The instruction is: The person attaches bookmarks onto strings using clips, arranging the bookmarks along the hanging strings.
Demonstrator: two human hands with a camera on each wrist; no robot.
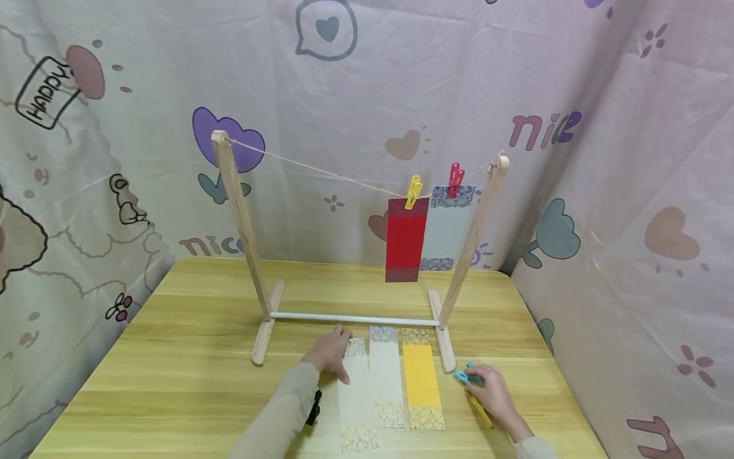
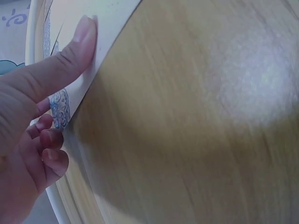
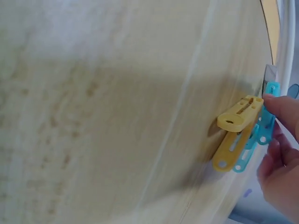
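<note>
My left hand is at the top left corner of a pale card strip with patterned ends. In the left wrist view its thumb lies over the strip, with the other fingers bent at the patterned end, apart from the thumb. To the right, my right hand pinches a blue clothespin between thumb and fingers, low over the table. A yellow clothespin lies against the blue one, its legs spread toward the camera. Another pale strip and a yellow strip lie between the hands.
A wooden rack with a left post, a right post and a white crossbar stands behind the strips. From its string hang a red strip by a yellow clothespin and a pale strip by a red clothespin.
</note>
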